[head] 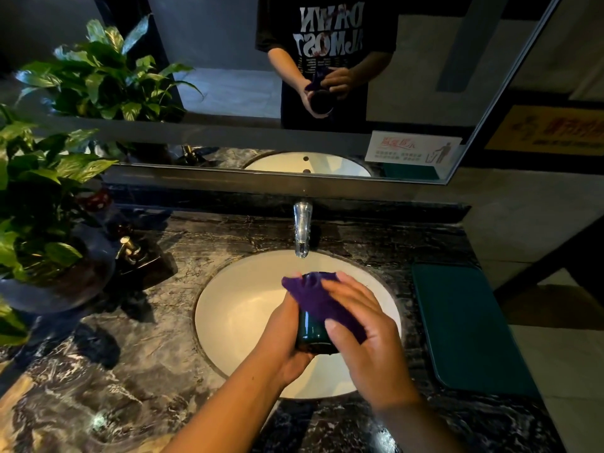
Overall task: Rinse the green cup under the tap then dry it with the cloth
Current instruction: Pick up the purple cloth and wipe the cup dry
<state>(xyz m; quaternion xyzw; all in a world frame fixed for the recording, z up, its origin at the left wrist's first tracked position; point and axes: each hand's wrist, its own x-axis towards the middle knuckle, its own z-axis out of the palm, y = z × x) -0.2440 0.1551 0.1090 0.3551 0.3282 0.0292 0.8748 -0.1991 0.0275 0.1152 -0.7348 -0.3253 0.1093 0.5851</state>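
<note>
I hold the dark green cup (312,333) over the white sink basin (242,308), its base toward me. My left hand (287,341) grips the cup from the left side. A purple cloth (318,297) is draped over the cup's far end and right side. My right hand (362,335) grips the cloth against the cup, thumb on the near edge. The chrome tap (302,228) stands just beyond the cup, and no water shows under its spout.
A dark marble counter (130,371) surrounds the basin. A potted plant (39,207) and a soap dispenser (129,248) stand at the left. A dark green mat (470,325) lies at the right. A mirror (228,93) hangs behind the tap.
</note>
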